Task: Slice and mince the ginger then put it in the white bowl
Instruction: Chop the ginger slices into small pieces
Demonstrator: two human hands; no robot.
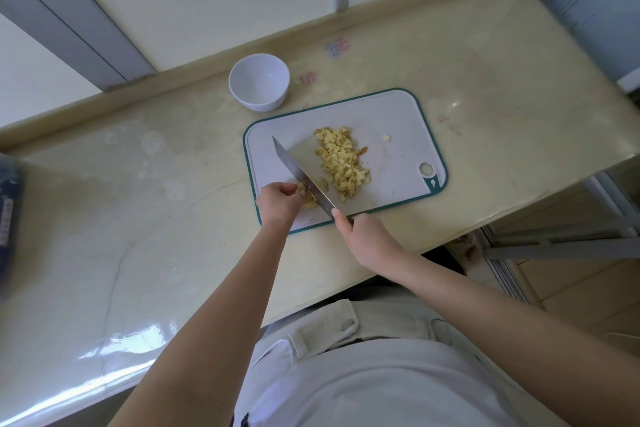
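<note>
A pile of minced yellow ginger (341, 159) lies in the middle of a white cutting board with a teal rim (398, 149). At the board's near left corner my left hand (278, 203) holds a small remaining piece of ginger (309, 200) with curled fingers. My right hand (367, 236) grips the handle of a cleaver (299, 177), forefinger laid along the blade's spine. The blade stands against the held ginger, its tip pointing away from me. An empty white bowl (259, 81) sits beyond the board's far left corner.
The board lies on a cream stone counter (138, 201) with a raised back ledge. A stray ginger bit (387, 138) lies right of the pile. A dark blurred object (8, 218) stands at the far left edge. The counter ends at the right, past the board.
</note>
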